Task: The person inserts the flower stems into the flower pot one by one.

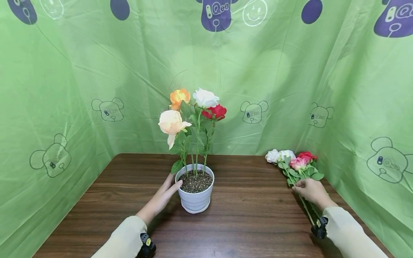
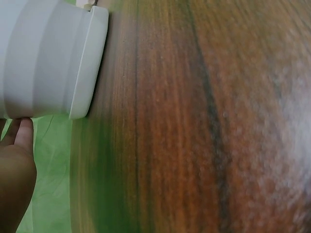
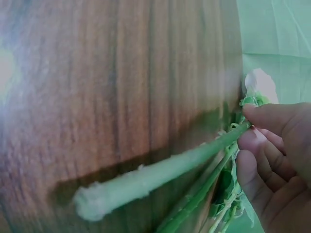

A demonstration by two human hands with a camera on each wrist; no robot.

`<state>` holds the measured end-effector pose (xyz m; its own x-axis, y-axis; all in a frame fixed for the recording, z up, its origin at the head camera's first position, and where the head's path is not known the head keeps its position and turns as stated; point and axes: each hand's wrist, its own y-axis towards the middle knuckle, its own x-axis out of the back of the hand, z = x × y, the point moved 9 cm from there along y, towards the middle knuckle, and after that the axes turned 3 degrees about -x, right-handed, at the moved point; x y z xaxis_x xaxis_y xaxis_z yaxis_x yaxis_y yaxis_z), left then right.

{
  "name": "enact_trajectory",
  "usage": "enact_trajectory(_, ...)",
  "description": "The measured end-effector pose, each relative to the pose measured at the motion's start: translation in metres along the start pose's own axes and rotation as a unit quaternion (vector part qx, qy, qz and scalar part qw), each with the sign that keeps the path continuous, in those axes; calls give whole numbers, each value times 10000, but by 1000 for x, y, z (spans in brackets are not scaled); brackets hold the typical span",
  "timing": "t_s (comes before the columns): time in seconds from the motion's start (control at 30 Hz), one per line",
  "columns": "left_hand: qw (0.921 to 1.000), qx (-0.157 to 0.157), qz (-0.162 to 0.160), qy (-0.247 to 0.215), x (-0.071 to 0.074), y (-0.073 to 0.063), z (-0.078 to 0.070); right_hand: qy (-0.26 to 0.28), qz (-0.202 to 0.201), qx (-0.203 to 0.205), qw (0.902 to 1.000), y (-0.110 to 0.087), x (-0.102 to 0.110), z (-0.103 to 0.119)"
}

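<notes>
A light grey flowerpot [image 1: 196, 200] filled with dark soil stands mid-table. In it stand a peach rose [image 1: 171, 123], an orange rose [image 1: 179, 98], a white rose [image 1: 205, 98] and a red rose [image 1: 217, 111]. My left hand [image 1: 167, 188] rests against the pot's left side, its thumb near the rim and fingers straight. At the right, my right hand [image 1: 311, 191] pinches a green rose stem [image 3: 160, 172] between thumb and fingertips. Beyond this hand lie white roses [image 1: 280, 156], a pink rose [image 1: 299, 163] and a red rose [image 1: 307, 155]. Which bloom the pinched stem bears, I cannot tell.
The dark brown wooden table [image 1: 245, 204] has its back edge close to a green curtain [image 1: 142, 79] with cartoon bear prints. More curtain hangs along both sides. Other green stems [image 3: 194, 199] lie beside the pinched one.
</notes>
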<state>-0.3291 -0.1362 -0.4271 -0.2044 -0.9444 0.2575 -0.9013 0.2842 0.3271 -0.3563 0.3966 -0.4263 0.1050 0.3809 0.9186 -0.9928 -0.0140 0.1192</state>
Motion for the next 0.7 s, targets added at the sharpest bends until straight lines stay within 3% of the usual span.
enact_trajectory(0.7, 10000, 9, 24, -47, 0, 0, 0, 444, -1052, 660, 9913, -2, 44, 51)
